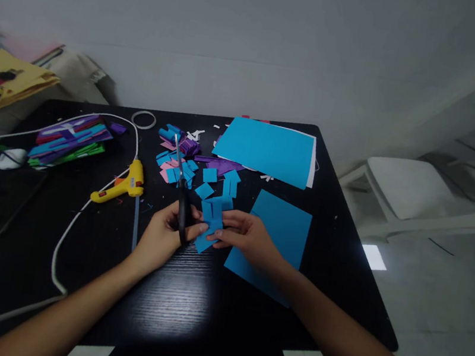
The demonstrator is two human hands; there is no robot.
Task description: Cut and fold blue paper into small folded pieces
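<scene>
My left hand (161,233) is closed around the black handle of a pair of scissors (183,202), whose blades point away from me. Its thumb also touches a small blue paper piece (203,243). From the other side, my right hand (250,239) pinches the same blue paper between thumb and fingers. Just beyond the fingertips, several cut blue paper squares (205,191) lie on the black table (172,306). Under my right wrist rests a larger blue sheet (286,225). How many layers of paper are between my fingers is hard to make out.
A yellow glue gun (131,179) with a white cord (70,226) lies to the left. Paper strips (72,140) are bundled behind it. Blue and pink scraps (176,168) sit mid-table, near a stack of sheets (269,150). A white chair (407,187) stands to the right.
</scene>
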